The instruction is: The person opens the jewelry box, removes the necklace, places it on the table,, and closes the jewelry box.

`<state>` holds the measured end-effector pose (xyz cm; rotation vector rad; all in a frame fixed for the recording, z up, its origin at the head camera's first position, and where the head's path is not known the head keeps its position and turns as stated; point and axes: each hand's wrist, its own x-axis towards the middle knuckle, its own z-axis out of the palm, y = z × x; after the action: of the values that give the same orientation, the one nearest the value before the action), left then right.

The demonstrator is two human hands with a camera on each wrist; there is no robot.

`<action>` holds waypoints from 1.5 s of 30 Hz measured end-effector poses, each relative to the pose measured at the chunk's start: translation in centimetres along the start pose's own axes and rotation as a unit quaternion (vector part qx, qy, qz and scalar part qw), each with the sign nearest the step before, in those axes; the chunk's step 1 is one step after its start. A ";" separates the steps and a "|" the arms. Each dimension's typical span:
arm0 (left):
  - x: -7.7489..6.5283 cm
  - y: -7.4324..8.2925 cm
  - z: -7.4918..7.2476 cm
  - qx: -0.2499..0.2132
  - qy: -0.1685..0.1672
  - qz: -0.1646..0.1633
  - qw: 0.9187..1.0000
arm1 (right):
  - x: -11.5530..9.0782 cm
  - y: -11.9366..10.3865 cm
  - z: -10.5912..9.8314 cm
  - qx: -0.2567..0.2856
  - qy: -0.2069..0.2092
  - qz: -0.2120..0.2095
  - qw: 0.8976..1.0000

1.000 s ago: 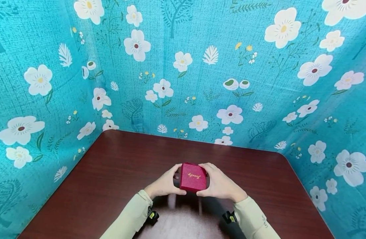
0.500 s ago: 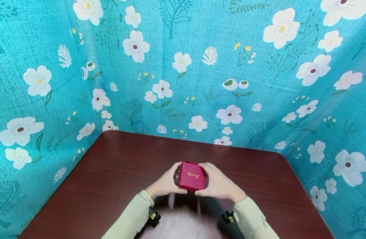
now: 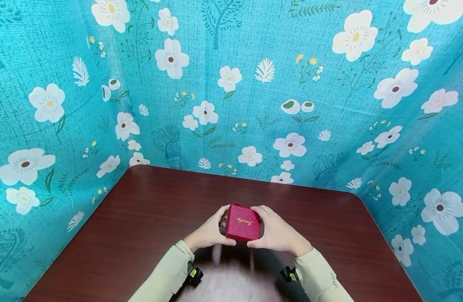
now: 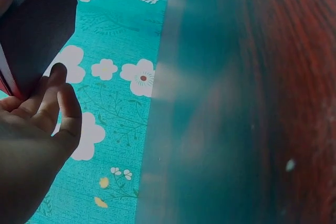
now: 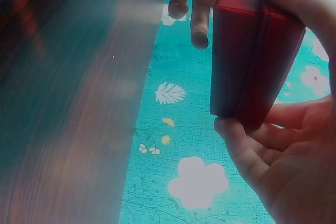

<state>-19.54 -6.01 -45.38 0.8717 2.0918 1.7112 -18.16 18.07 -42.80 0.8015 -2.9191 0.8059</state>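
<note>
A small red jewelry box with gold lettering on its lid is held up above the table between both hands. On its left side my left hand grips it, thumb at the near edge and fingers at the far side. From the right, my right hand holds it the same way. The left wrist view shows the dark underside of the box with several fingers beneath it. In the right wrist view a seam runs along the side of the closed box.
A dark reddish-brown wooden table lies under the hands and reflects light near its front. Blue floral cloth surrounds the table at the back and on both sides. Each wrist carries a small black camera.
Both hands and the box rise very slightly between the first and second frames, then stay almost still. The box remains closed and gripped from both sides.
</note>
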 end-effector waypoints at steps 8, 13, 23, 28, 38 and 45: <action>-0.3 0.2 0.2 0.008 -0.005 -0.002 1.000 | -0.1 0.0 -0.2 -0.011 -0.006 -0.020 1.000; -0.3 0.6 0.4 0.033 0.014 0.009 0.999 | -0.2 -0.1 -0.2 -0.012 0.003 -0.022 1.000; 0.6 -3.2 0.7 0.045 0.031 0.019 0.998 | -0.4 0.0 0.1 -0.009 0.013 -0.017 1.000; 0.7 -3.8 0.6 0.044 0.036 0.036 0.998 | -0.5 0.2 0.2 -0.013 0.016 -0.014 1.000; 0.7 -3.7 0.7 0.013 0.018 0.037 0.999 | -0.4 0.1 -0.7 0.011 -0.023 -0.003 1.000; 0.9 -3.5 0.5 0.000 0.010 0.034 0.999 | -0.3 0.4 -0.8 0.039 -0.025 -0.009 0.999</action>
<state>-20.84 -5.44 -48.79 0.9397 2.0980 1.7616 -18.18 18.86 -42.30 0.8641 -2.9362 0.9169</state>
